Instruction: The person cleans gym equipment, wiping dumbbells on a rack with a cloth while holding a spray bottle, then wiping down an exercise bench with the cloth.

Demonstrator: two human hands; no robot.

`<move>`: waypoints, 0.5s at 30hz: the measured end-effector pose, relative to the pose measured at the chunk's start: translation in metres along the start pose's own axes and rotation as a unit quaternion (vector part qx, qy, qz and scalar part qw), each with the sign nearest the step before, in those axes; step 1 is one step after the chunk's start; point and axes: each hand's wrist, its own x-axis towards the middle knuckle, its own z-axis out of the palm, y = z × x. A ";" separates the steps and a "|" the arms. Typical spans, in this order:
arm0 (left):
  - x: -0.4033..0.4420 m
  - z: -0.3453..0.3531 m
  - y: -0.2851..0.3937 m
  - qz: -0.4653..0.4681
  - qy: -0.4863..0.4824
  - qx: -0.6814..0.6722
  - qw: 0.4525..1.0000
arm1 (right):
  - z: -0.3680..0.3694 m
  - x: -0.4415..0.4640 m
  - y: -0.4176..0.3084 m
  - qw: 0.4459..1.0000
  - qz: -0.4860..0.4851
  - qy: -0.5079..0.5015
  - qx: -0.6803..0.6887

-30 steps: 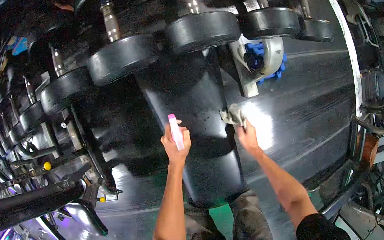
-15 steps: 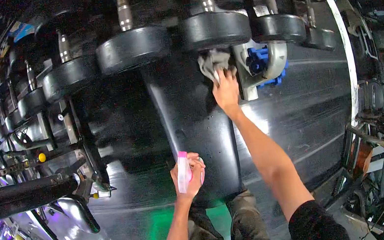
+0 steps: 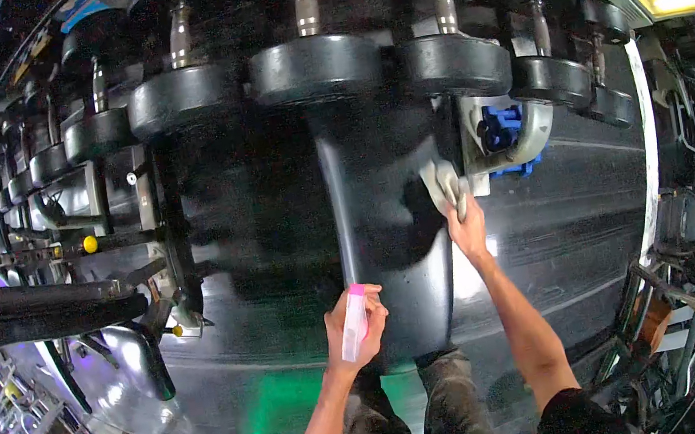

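In my left hand is a spray bottle with a pink and white head; my fingers are wrapped round it, and its lower part is hidden. My right hand grips a crumpled grey cloth near the right edge of a long black padded bench. Whether the cloth touches the pad is hard to tell. Small droplets show on the pad's nearer part. The left hand is above the near end of the pad, close to its left edge.
Black dumbbells with metal handles line a rack across the far end of the bench. A curved grey metal tube and blue objects are right of the cloth. Gym machines with a yellow knob stand at left.
My right hand has drawn the cloth back towards me from beneath the dumbbells and to the right. The view has shifted, and the left hand still grips the spray bottle.
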 end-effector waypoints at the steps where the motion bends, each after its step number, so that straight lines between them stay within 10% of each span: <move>1: -0.004 -0.003 -0.003 0.000 0.003 0.000 1.000 | 0.009 0.015 -0.005 0.993 -0.084 0.020 -0.077; 8: -0.028 -0.024 -0.017 0.064 0.024 0.081 0.994 | 0.098 0.119 -0.072 0.892 -0.342 -0.052 -0.291; 15: -0.042 -0.042 -0.009 0.014 0.049 0.043 0.998 | 0.132 0.132 -0.070 0.875 -0.267 -0.138 -0.379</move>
